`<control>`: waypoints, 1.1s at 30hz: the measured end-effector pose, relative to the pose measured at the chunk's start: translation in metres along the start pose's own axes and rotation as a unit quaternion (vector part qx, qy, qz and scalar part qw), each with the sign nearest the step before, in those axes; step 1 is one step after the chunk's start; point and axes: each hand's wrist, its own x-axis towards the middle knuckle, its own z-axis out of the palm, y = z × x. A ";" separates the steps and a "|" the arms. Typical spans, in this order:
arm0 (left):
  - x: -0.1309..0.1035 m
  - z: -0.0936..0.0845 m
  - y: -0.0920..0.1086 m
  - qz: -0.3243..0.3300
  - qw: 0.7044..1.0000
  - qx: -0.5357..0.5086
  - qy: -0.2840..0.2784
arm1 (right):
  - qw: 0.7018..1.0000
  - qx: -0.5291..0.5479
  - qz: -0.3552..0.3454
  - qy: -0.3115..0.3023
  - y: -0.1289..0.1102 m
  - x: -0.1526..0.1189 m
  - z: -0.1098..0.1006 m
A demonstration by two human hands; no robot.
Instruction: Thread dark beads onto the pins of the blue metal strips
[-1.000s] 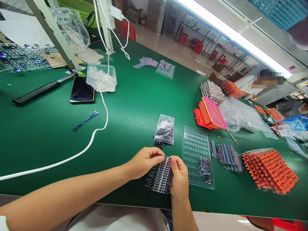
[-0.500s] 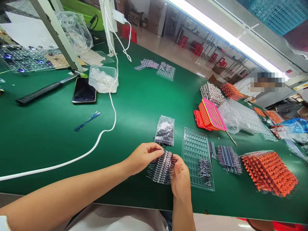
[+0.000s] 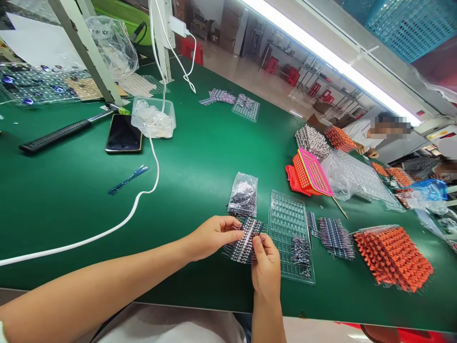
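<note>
A dark sheet of small wired parts [image 3: 244,248], with pale dotted rows and thin wire ends sticking out at its sides, is held between both hands just above the green table. My left hand [image 3: 213,237] pinches its left edge between thumb and fingers. Its right edge is gripped by my right hand [image 3: 267,262], the thumb lying on top. Just beyond the sheet lies a clear bag of tiny black pieces [image 3: 243,195]. To the right of my right hand is a clear plastic tray [image 3: 285,216] with a heap of loose wired parts [image 3: 301,255] in its near corner.
More wired-part stacks [image 3: 336,238] and an orange stack [image 3: 394,259] lie right. A pink-orange basket [image 3: 312,172] stands farther back. A white cable [image 3: 107,233] crosses the left side, near a phone [image 3: 124,134], hammer [image 3: 57,136] and clear tub [image 3: 154,128]. Another person sits far right.
The sheet has turned and tilted in my hands, its far edge now leaning right. My right thumb has come down onto its face. The view has shifted slightly.
</note>
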 end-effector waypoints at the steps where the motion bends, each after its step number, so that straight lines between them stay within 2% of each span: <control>1: 0.000 0.001 0.000 0.000 1.000 0.007 0.002 | 1.000 0.005 0.003 -0.007 0.000 -0.001 0.001; 12: -0.002 0.006 -0.004 0.022 0.999 0.020 0.024 | 0.999 0.013 0.009 -0.037 0.003 -0.002 0.003; 26: -0.003 0.005 -0.002 0.024 0.999 0.025 0.023 | 0.994 0.085 0.060 -0.020 -0.006 -0.002 0.014; 33: 0.000 -0.001 0.004 0.032 0.998 0.005 0.062 | 0.997 0.045 0.023 -0.057 -0.006 -0.003 0.007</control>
